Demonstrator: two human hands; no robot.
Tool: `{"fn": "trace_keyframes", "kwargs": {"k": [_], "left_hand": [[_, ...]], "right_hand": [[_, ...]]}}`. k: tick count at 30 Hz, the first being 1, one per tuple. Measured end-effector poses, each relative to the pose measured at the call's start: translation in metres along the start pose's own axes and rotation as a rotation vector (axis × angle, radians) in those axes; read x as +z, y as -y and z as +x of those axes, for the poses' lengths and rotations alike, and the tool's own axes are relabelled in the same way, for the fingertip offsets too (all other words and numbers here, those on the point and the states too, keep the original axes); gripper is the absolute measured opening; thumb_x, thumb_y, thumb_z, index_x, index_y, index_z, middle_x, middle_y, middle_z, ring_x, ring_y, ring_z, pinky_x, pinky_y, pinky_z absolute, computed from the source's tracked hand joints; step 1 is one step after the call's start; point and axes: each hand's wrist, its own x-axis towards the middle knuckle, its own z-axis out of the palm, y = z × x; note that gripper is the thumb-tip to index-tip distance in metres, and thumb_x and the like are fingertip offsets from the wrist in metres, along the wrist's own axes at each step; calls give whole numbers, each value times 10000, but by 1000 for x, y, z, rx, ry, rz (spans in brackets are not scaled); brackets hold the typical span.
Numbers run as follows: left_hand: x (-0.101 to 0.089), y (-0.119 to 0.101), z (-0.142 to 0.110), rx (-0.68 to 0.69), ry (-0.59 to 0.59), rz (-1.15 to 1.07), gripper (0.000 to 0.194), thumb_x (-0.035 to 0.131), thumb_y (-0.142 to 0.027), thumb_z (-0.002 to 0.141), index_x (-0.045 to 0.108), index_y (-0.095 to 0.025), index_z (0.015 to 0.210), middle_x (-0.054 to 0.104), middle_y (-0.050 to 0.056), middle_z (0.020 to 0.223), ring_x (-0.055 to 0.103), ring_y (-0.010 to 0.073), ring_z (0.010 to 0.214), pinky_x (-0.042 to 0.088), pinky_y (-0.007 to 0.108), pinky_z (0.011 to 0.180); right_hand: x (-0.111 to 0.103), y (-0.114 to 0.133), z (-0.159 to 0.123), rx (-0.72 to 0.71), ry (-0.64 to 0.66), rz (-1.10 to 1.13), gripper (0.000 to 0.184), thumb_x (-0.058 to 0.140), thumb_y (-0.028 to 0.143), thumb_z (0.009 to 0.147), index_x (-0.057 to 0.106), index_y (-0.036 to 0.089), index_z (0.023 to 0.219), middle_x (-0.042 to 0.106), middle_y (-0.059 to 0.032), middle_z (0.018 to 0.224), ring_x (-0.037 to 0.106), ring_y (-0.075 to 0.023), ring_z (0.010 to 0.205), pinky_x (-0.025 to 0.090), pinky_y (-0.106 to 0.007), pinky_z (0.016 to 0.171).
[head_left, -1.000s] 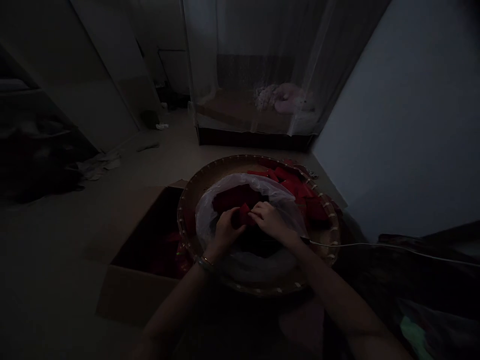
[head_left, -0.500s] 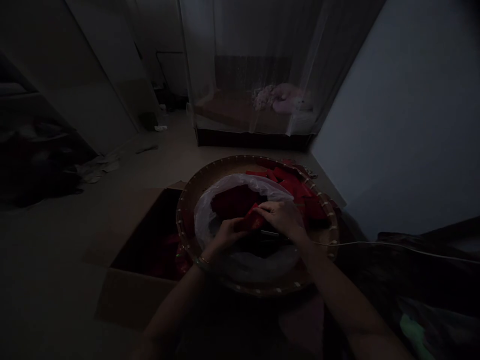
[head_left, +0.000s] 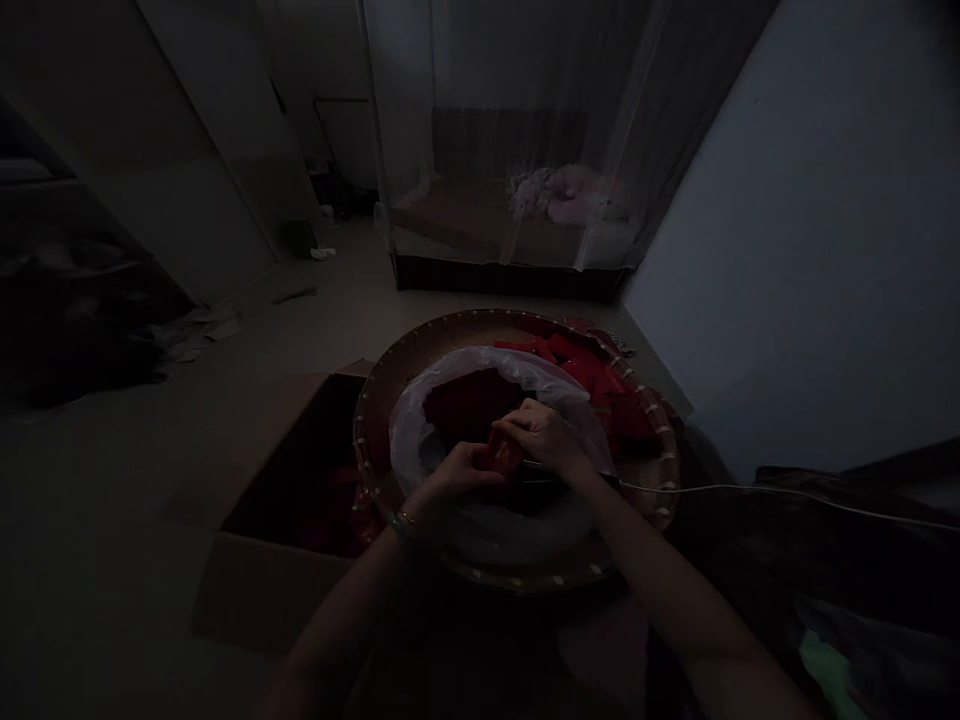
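Observation:
Over the middle of a round woven tray [head_left: 390, 365], both hands hold one small red packet [head_left: 503, 454] with a faint gold print. My left hand [head_left: 457, 474] grips its left and lower side between thumb and fingers. At the upper edge, my right hand [head_left: 541, 436] pinches it with the fingertips. Beneath them lies an open whitish plastic bag [head_left: 407, 430] with a dark red bundle [head_left: 469, 402] in it. Something dark with a pale shiny edge is under my right wrist, too dim to name. Loose red packets [head_left: 592, 378] are heaped along the tray's right side.
An open cardboard box [head_left: 262, 590] with red things inside stands left of the tray. A pale cable [head_left: 735, 487] runs off to the right. Ahead is a bed [head_left: 465, 215] behind a sheer net. A pale wall [head_left: 810, 230] rises at right.
The red packet has turned more upright and shifted slightly left and down. My right hand has moved a little left with it, and my left hand now sits lower around its side.

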Motion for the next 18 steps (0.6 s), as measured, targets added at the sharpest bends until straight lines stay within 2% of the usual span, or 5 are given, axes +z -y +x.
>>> {"fn": "trace_keyframes", "kwargs": {"k": [4, 6, 8, 11, 18], "left_hand": [[0, 0, 1, 21, -22, 6, 396, 765, -291, 583, 675, -85, 908, 636, 9, 719, 538, 121, 626, 401, 203, 578], [1, 0, 1, 23, -35, 0, 406, 762, -289, 584, 675, -88, 926, 640, 12, 732, 541, 124, 632, 404, 206, 584], [2, 0, 2, 22, -38, -4, 426, 756, -301, 593, 670, -87, 951, 644, 19, 746, 545, 128, 639, 407, 210, 591], [3, -2, 2, 10, -52, -1, 442, 740, -340, 611, 662, -71, 953, 638, 28, 733, 537, 126, 621, 400, 212, 578], [4, -9, 3, 69, -196, -12, 411, 680, -427, 658, 677, -94, 898, 618, 14, 697, 505, 116, 613, 375, 204, 564]], "right_hand": [[1, -9, 4, 95, -107, 100, 214, 532, 337, 844, 684, 188, 827, 657, -45, 792, 582, -162, 748, 440, -281, 705], [-3, -16, 7, 156, -31, 195, 236, 554, 303, 811, 655, 188, 991, 671, -52, 945, 603, -169, 828, 458, -281, 731], [-9, -23, 9, 198, 153, 301, 296, 563, 277, 780, 639, 187, 1052, 677, -51, 1008, 620, -174, 863, 476, -275, 730], [-16, -26, 11, 230, 321, 351, 257, 562, 221, 730, 683, 158, 949, 706, -54, 929, 639, -181, 832, 488, -265, 711], [-3, -10, 12, 180, 292, 185, 254, 531, 127, 670, 719, 164, 836, 722, -43, 822, 650, -176, 748, 487, -264, 687]]}}
